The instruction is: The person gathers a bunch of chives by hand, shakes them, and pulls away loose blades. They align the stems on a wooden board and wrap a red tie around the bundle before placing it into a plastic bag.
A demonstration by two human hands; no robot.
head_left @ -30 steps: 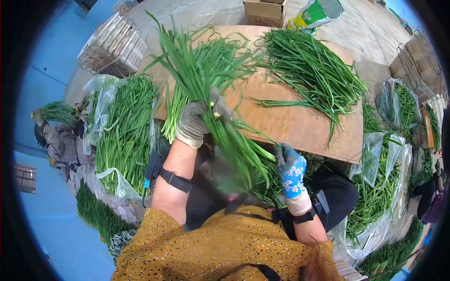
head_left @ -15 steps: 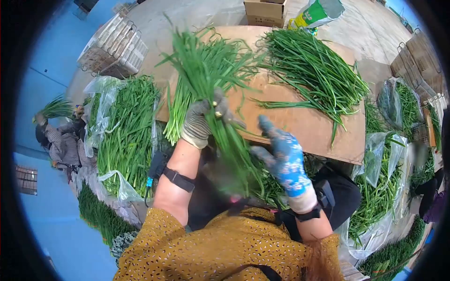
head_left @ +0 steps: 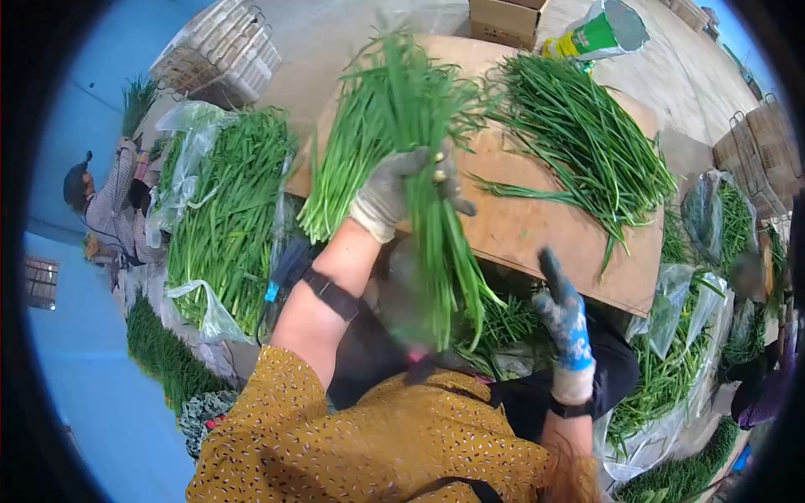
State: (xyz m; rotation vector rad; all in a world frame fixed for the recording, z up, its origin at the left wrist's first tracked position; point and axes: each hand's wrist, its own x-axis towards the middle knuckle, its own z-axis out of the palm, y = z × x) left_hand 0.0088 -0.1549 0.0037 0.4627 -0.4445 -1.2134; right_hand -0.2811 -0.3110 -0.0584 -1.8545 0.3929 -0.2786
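Observation:
My left hand (head_left: 390, 193), in a light knitted glove, is closed round the middle of a bunch of garlic chives (head_left: 436, 260). The leaf ends spread above my fist and the other ends hang down over my lap. My right hand (head_left: 566, 314), in a blue flowered glove with a grey palm, is held apart from the bunch near the board's front edge, fingers stretched and nothing in them. Behind my left hand, a pile of chives (head_left: 340, 163) with pale stems lies on the wooden board (head_left: 537, 230). A darker green pile (head_left: 587, 138) lies on the board's right side.
Plastic-lined heaps of chives stand on the left (head_left: 222, 226) and right (head_left: 662, 369). Beyond the board are a cardboard box (head_left: 506, 21) and a green-yellow bag (head_left: 599, 35). Stacked crates (head_left: 222, 54) stand back left. Another person (head_left: 113, 197) sits at far left beside raised chives.
My right hand has moved right and down, away from the bunch. My left hand has shifted a little right, and the bunch now hangs more upright.

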